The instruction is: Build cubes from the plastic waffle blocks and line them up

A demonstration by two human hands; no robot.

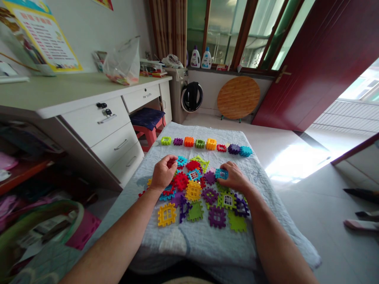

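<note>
My left hand is closed at the left of a loose pile of plastic interlocking tiles, pinching a light-blue window tile at its fingertips. On the pile's right side, my right hand grips another blue tile between thumb and fingers. Between the hands lie red tiles, a yellow window tile, a purple tile and a lime-green roof-shaped tile. Nearer to me are a yellow frame tile, a green tile and a purple window tile.
A row of assembled blocks, among them an orange block and a blue block, stands along the far part of the cloth-covered table. At left is a white desk with a stool. A washing machine stands behind.
</note>
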